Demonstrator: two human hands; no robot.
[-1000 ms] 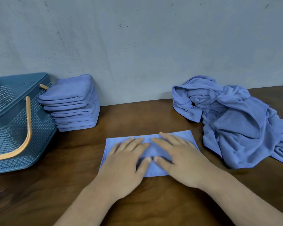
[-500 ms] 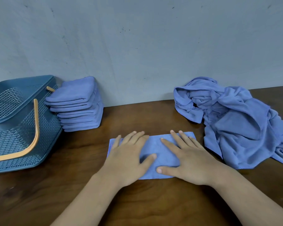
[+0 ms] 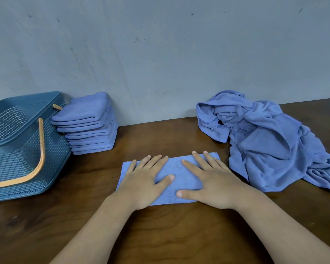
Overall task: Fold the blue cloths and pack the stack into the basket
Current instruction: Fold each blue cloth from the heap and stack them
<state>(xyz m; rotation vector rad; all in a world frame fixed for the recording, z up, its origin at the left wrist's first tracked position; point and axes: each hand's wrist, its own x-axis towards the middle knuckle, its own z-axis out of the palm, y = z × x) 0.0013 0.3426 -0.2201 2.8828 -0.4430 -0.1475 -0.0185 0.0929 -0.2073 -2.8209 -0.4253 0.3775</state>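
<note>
Both palms down flat, side by side! The left hand (image 3: 145,181) lies with fingers straight and slightly fanned, thumb angled inward. The right hand (image 3: 212,182) mirrors it, thumb stretched inward too, thumb tips apart. Bare forearms reach in from below, converging.

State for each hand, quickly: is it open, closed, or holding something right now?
Left hand: open, fingers straight, pressing flat on the folded blue cloth.
Right hand: open, fingers straight, pressing flat on the same cloth.
</note>
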